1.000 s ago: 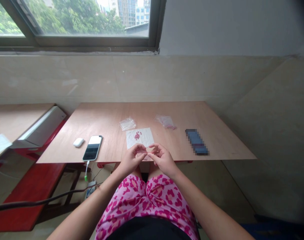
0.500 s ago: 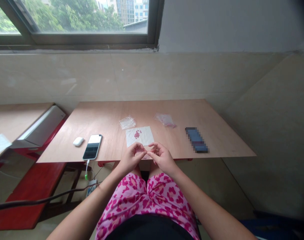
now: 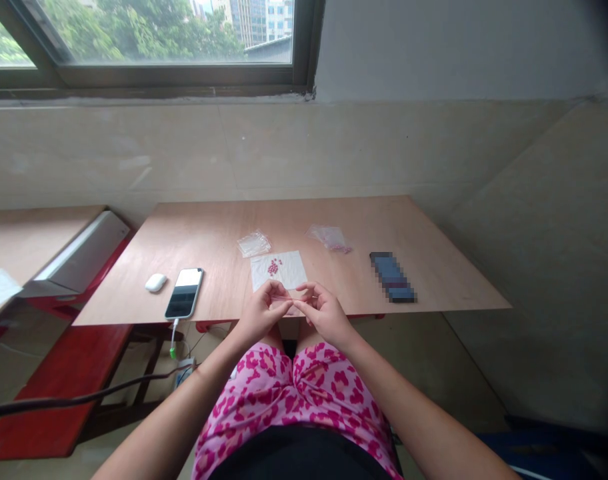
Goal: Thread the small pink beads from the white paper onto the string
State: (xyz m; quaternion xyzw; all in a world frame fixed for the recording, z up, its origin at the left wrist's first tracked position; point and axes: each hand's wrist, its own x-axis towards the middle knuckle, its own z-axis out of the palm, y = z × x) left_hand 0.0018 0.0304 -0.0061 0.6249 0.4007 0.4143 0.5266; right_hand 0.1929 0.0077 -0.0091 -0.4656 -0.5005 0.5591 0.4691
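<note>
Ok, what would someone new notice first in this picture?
The left hand and right hand meet fingertip to fingertip at the table's near edge, pinching something too small to make out. Just beyond them a white sheet holds a cluster of pink beads; a phone lies to the left.

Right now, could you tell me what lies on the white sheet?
Small pink beads cluster on the white sheet; the left hand and right hand hide its near edge.
</note>
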